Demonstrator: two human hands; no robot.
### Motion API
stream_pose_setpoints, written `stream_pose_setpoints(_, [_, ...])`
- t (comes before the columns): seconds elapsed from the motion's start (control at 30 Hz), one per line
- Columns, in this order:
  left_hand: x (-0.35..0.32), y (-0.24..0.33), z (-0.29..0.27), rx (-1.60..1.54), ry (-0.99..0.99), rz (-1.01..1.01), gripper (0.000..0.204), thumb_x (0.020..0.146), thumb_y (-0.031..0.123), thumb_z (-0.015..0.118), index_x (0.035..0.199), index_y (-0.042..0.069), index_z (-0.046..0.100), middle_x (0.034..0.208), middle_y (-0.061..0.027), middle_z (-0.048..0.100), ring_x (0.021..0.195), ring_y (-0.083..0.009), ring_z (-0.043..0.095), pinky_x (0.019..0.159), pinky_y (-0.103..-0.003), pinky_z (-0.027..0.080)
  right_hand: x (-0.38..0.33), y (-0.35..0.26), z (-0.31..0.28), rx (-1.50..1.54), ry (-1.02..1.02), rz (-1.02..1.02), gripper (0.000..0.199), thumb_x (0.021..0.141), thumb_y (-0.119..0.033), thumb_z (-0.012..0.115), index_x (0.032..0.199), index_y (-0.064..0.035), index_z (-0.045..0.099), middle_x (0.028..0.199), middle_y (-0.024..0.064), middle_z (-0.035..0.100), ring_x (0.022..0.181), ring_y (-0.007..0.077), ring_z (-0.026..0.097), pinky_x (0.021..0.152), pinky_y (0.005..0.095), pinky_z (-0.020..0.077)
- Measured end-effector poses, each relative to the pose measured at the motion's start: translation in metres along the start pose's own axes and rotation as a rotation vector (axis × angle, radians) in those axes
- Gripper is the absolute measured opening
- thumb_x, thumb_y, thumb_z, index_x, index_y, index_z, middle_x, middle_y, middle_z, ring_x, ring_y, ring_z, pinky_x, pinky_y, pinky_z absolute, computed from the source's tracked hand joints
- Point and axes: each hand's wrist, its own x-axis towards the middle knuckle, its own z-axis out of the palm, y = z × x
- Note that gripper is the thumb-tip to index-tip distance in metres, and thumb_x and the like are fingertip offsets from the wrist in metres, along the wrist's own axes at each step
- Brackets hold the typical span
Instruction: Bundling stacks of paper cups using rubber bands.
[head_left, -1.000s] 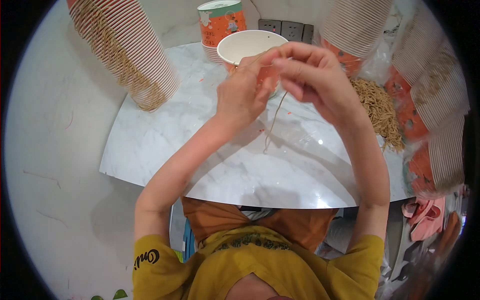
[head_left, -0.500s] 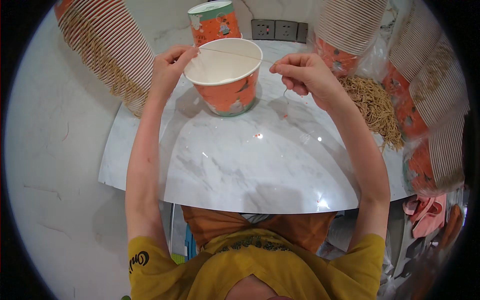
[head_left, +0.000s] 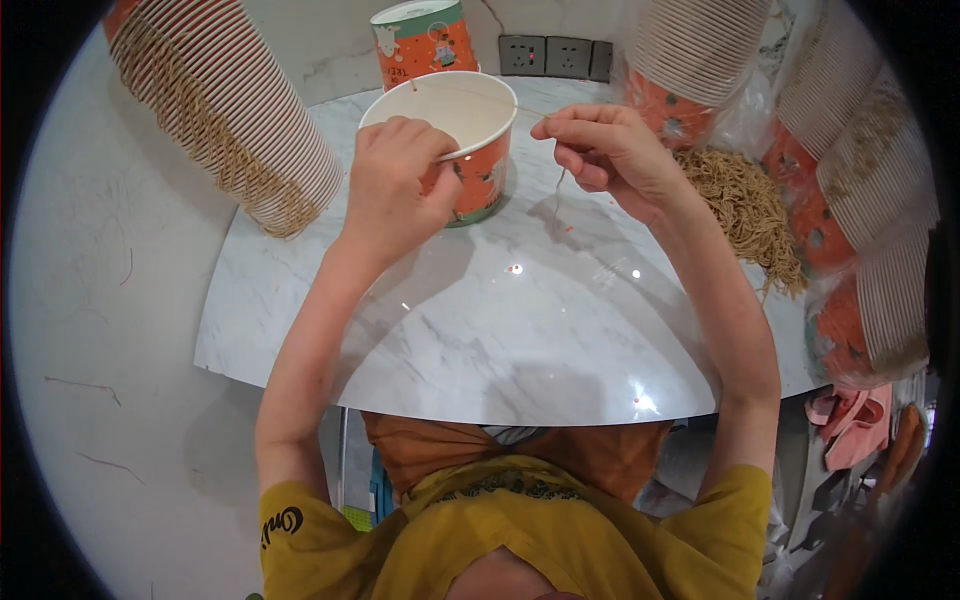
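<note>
An orange and green paper bucket point(head_left: 488, 172) with a white rim stands upright near the back of the table. My left hand point(head_left: 402, 180) is closed over its near-left rim, fingers inside and thumb against the outer wall. Thin tan cord point(head_left: 530, 111) crosses the bucket's mouth from the far-left wall, where a short bit of it shows at the rim. To the right of the bucket, my right hand point(head_left: 606, 150) pinches this cord between thumb and forefinger, and a loose tail hangs below the fingers. My left fingertips are hidden inside the bucket.
Behind stands another paper bucket point(head_left: 425, 45), upside down. A tall stack of buckets with cords point(head_left: 230, 120) leans at left. On the right lie a heap of tan cords point(head_left: 740, 205) and bagged bucket stacks point(head_left: 835, 190). Wall sockets point(head_left: 568, 57) are at the back.
My left hand has moved from the far-left rim toward me and now grips the near-left rim. My right hand still pinches the cord, almost in place. The bucket has shifted slightly left.
</note>
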Motion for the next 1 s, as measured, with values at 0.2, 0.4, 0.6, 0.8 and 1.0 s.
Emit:
stream_pose_setpoints(0.2, [-0.003, 0.041, -0.002, -0.258, 0.233, -0.163, 0.012, 0.079, 0.002, 0.067, 0.090, 0.002, 0.062, 0.093, -0.0082, 0.061, 0.075, -0.0214, 0.062, 0.067, -0.034, 0.048, -0.004, 0.002, 0.009, 0.136, -0.060, 0.024, 0.015, 0.094, -0.015, 0.064, 0.095, -0.0009, 0.070, 0.067, 0.0005, 0.061, 0.048, 0.0046, 0.048, 0.044, 0.0192, 0.0352])
stream_pose_setpoints(0.4, [-0.001, 0.069, 0.014, -1.178, -0.204, -0.753, 0.027, 0.095, 0.015, 0.063, 0.115, -0.002, 0.058, 0.094, -0.0068, 0.065, 0.060, -0.0091, 0.060, 0.053, -0.024, 0.047, -0.005, 0.011, 0.025, 0.260, -0.147, 0.004, 0.017, 0.098, -0.015, 0.058, 0.101, 0.0002, 0.065, 0.071, 0.0016, 0.064, 0.053, 0.0058, 0.053, 0.047, 0.0202, 0.0386])
stream_pose_setpoints(0.6, [-0.003, 0.052, 0.012, -1.212, -0.269, -0.808, 0.019, 0.096, 0.019, 0.064, 0.092, 0.001, 0.070, 0.065, 0.0038, 0.054, 0.053, -0.0032, 0.046, 0.048, -0.022, 0.037, 0.003, 0.017, 0.008, 0.240, 0.003, -0.024, 0.021, 0.099, -0.016, 0.058, 0.109, 0.0024, 0.064, 0.071, 0.0001, 0.063, 0.054, 0.0044, 0.050, 0.050, 0.0192, 0.0386])
stream_pose_setpoints(0.8, [-0.012, 0.036, -0.001, -1.060, -0.269, -0.834, 0.020, 0.097, 0.019, 0.063, 0.097, 0.001, 0.071, 0.066, 0.0039, 0.055, 0.058, -0.0029, 0.049, 0.050, -0.021, 0.038, 0.013, 0.027, -0.009, 0.249, 0.106, 0.006, 0.021, 0.098, -0.014, 0.059, 0.110, 0.0029, 0.064, 0.070, -0.0007, 0.061, 0.053, 0.0036, 0.046, 0.048, 0.0192, 0.0359])
stream_pose_setpoints(1.0, [-0.024, 0.022, -0.007, -0.862, -0.254, -0.803, 0.016, 0.098, 0.016, 0.062, 0.096, 0.002, 0.071, 0.069, 0.0042, 0.058, 0.060, -0.0029, 0.051, 0.050, -0.021, 0.037, 0.017, 0.040, -0.005, 0.131, 0.143, 0.138, 0.020, 0.098, -0.013, 0.058, 0.111, 0.0011, 0.064, 0.076, 0.0000, 0.063, 0.058, 0.0043, 0.053, 0.049, 0.0190, 0.0395])
